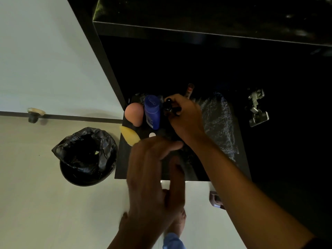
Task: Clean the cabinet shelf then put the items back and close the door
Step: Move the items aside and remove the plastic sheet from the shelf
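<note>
The dark cabinet shelf (231, 159) sits low in the open black cabinet, its right part streaked with wet smears. At its left stand a blue bottle (152, 112), a peach egg-shaped sponge (134, 114) and a yellow piece (129, 135) at the edge. My right hand (185, 119) grips a small black bottle (168, 106) next to the blue bottle. A slim brown tube (190, 88) stands behind that hand. My left hand (152, 169) hovers over the shelf's front, fingers relaxed, holding nothing that I can see.
A round bin with a black bag (88, 155) stands on the white floor left of the shelf. The white cabinet door (45, 56) hangs open at left, with a knob (34, 114). A metal hinge (257, 108) is fixed on the right inner wall.
</note>
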